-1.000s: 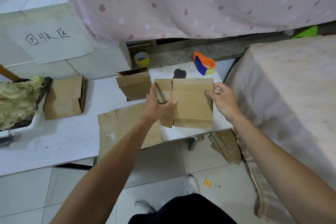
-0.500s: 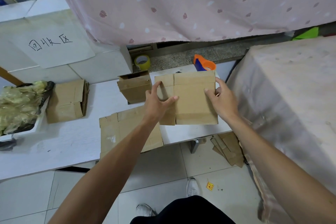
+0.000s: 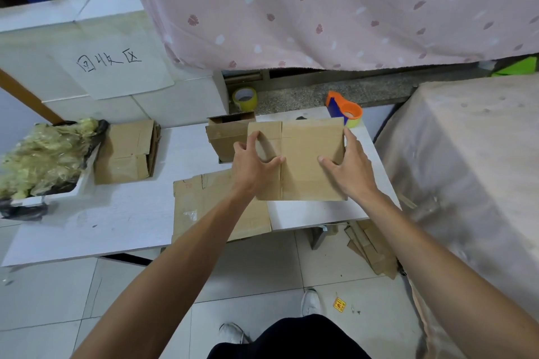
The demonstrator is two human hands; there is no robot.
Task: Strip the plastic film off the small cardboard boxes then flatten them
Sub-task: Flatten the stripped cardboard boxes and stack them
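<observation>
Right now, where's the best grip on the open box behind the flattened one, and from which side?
Probably the rim of the open box at its top opening, coming from above on its left. That side stands free, while the flattened box overlaps its right.

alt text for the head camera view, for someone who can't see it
A person's left hand and right hand rest on a flattened brown cardboard box on a white table. Beside it stands an open brown cardboard box; farther left lie a stack of flattened cartons and crumpled yellowish plastic film.
</observation>
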